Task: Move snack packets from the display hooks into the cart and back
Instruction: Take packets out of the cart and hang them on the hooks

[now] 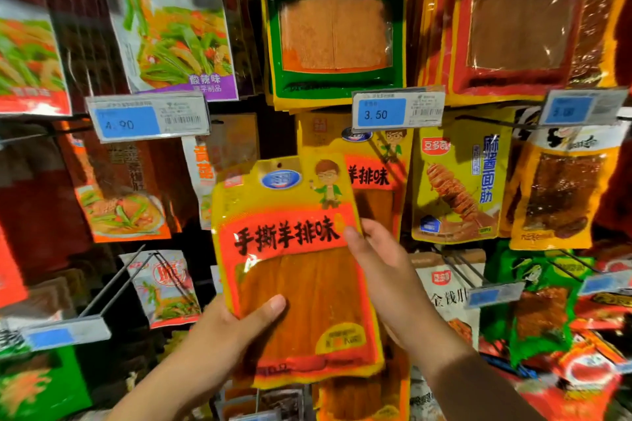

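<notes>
Before the snack rack: two bare forearms rose from the bottom edge, both hands meeting on one packet.
Left price tag (147,120): blue panel, read 4.90.
Left hand (219,328): came up from the lower left; thumb lay flat across the packet's lower left front, the other fingers hidden behind it, gripping.
Packet (294,270): yellow and orange, held up in front of the hooks between both hands, its top leaning slightly left.
Packet writing: 手撕羊排味 in black on an orange band, a blue oval logo and a cartoon figure in glasses above; the logo's text was too blurred to read.
Right hand (379,260): came up from the lower right; thumb tip pressed the packet's right edge at the orange band, fingers curled behind that edge, pinching it.
Hanging packets (376,178): same design, just behind the held one, showing 羊排味.
Middle price tag (398,109): read 3.50, above those hanging packets.
Skewer packet (458,181): yellow, hanging to the right, blue writing 麻酱面筋.
</notes>
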Demonstrator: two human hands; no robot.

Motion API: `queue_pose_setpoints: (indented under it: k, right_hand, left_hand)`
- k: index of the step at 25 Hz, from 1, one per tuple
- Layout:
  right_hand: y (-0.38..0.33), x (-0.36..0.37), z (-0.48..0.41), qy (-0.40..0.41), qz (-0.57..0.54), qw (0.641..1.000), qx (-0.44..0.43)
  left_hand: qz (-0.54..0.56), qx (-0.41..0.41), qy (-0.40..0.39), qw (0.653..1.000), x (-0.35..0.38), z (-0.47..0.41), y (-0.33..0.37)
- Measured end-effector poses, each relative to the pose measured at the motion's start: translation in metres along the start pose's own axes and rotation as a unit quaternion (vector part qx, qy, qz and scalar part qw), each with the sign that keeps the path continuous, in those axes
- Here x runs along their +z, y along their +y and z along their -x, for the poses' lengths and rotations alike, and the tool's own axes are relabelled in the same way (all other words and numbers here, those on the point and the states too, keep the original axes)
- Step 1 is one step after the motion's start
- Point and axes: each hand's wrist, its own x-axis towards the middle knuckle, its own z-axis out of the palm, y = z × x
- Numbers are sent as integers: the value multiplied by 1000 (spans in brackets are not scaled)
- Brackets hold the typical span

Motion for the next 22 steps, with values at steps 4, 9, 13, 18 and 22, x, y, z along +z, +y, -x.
queue_pose_setpoints:
  k: [4, 9, 13, 18, 22]
  right_hand:
    - [-3, -19, 13, -3, 7, 1000, -17]
    - [4, -46, 25, 23, 14, 1000, -4]
    - [3, -52, 29, 29, -41, 998, 30]
    - [-8, -61, 23, 85, 9, 996, 16]
    - [-19, -60, 8, 86, -21, 996, -9]
  left_hand:
    - [29, -47, -76, 996, 26, -3, -13]
    - [71, 37, 4, 997, 45, -17, 5]
    - [54, 110, 38, 992, 54, -28, 24]
    - [46, 119, 33, 991, 70, -29, 41]
    - [83, 125, 13, 989, 76, -36, 62]
